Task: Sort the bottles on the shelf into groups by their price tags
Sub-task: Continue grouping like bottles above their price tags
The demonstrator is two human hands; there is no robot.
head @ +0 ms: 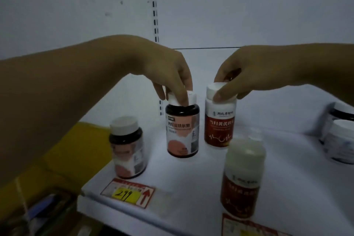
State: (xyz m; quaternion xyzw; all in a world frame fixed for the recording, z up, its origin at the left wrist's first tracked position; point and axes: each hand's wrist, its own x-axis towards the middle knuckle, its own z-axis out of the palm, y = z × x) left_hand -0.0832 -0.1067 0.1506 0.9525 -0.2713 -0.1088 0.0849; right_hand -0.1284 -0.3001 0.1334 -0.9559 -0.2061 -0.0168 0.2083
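Observation:
On the white shelf [191, 174] my left hand [170, 74] grips the white cap of a dark bottle with a pink label [182, 132]. Right beside it my right hand [247, 74] pinches the white cap of a white bottle with a red label [219, 126]. A second dark pink-label bottle [127, 147] stands at the front left, behind a price tag reading 299 [128, 192]. A second red-label bottle [242, 178] stands at the front right, above another price tag [247, 228] that is partly cut off.
Two more jars [339, 132] stand at the shelf's right edge. A yellow box [76, 149] and dark clutter [38, 212] lie below the shelf on the left. The white back wall carries a slotted upright [154, 5].

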